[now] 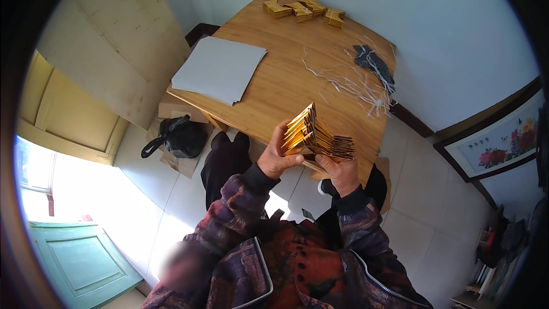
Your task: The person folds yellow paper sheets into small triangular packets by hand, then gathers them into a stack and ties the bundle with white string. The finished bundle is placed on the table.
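A thick stack of shiny gold folded paper pieces is held up over the near edge of the wooden table. My left hand grips its left end, thumb along the bottom and fingers behind. At the lower right, my right hand closes on the same stack, with its thumb pressed against the front. The folds fan out in ridges at the top and right. Most fingers of both hands are hidden behind the paper.
Several tied gold bundles lie along the table's far edge. White sheets are stacked at the left. Loose white strings and a dark grey cloth-like piece lie at the right. A black plastic bag stands left of my legs.
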A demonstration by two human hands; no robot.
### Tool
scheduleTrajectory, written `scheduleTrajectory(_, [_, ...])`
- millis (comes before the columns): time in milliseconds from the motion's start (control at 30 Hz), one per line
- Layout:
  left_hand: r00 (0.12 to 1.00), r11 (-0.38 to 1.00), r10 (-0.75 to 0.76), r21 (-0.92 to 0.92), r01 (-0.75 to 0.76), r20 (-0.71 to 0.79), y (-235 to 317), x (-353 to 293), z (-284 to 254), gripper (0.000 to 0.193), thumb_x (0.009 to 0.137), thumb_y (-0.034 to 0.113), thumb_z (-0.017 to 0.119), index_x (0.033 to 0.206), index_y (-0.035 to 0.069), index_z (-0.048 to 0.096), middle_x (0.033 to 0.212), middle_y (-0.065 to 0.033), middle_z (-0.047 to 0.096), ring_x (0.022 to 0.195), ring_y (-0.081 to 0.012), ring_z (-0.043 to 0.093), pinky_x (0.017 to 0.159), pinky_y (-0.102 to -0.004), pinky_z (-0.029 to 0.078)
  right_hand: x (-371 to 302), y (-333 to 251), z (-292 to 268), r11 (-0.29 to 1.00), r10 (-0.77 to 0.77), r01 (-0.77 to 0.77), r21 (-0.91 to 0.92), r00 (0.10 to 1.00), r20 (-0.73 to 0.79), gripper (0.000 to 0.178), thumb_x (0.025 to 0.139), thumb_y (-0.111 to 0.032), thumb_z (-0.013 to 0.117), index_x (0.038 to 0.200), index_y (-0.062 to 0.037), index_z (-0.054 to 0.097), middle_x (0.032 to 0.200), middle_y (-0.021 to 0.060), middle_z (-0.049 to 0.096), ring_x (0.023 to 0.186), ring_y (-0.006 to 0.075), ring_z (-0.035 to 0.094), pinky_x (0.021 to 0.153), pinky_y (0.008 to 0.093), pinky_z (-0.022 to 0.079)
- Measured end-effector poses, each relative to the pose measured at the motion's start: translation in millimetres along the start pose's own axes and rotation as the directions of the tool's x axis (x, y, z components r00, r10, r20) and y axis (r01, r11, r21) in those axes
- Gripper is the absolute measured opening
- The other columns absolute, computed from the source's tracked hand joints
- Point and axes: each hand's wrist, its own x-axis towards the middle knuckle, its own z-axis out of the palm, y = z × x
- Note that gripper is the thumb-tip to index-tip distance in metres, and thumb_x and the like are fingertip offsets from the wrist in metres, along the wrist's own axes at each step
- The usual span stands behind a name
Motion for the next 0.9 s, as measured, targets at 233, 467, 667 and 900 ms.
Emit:
scheduleTrajectory(233, [0.964,0.641,-0.005,0.741,-0.202,0.267,30.7,43.4,-16.9,0.122,0.065,0.019,0.088,0.151,0.008,0.003,0.156,-0.0123,0.013,0.141,-0.0246,0.021,0.113,-0.0331,0.023,19.0,18.8,-16.2,0.961,-0.083,0.078,-0.264,0.997,-0.006,0.044,0.08,-0.014,0.077,0.113,-0.0016,0.051,0.103,0.0065,0.06,0.092,0.0152,0.06,0.082,0.0284,0.049])
scheduleTrajectory(467, [0.987,0.801,-0.063,0.597,-0.039,0.149,-3.3,61.1,-31.3,0.116,0.061,0.011,0.088,0.148,0.004,0.012,0.148,-0.0153,0.028,0.137,-0.0267,0.028,0.112,-0.037,0.027,49.3,49.8,-36.6,0.859,-0.109,0.15,-0.489,0.988,0.111,0.071,0.068,-0.018,0.085,0.126,-0.006,0.044,0.122,0.0129,0.053,0.117,0.0252,0.049,0.099,0.037,0.041])
scheduleTrajectory(667, [0.986,0.361,0.008,0.919,-0.157,0.166,-3.9,66.6,-48.2,0.117,0.053,0.025,0.09,0.146,0.006,0.02,0.145,-0.0165,0.033,0.14,-0.0389,0.021,0.114,-0.0475,0.02,57.4,54.2,-41.4,0.647,0.073,0.047,-0.761,0.99,0.123,0.098,0.056,-0.033,0.089,0.136,-0.0103,0.038,0.139,0.0076,0.043,0.14,0.0333,0.023,0.114,0.0535,0.011])
scheduleTrajectory(900, [0.991,0.143,-0.066,0.984,-0.106,0.116,3.2,64.4,-39.9,0.119,0.053,0.034,0.089,0.146,0.008,0.02,0.146,-0.0119,0.033,0.141,-0.036,0.02,0.115,-0.0497,0.013,57.7,44.5,-37.2,0.636,0.165,-0.04,-0.771,0.983,0.085,0.105,0.053,-0.04,0.089,0.138,-0.0098,0.037,0.141,0.008,0.042,0.141,0.0327,0.021,0.115,0.0535,0.007])
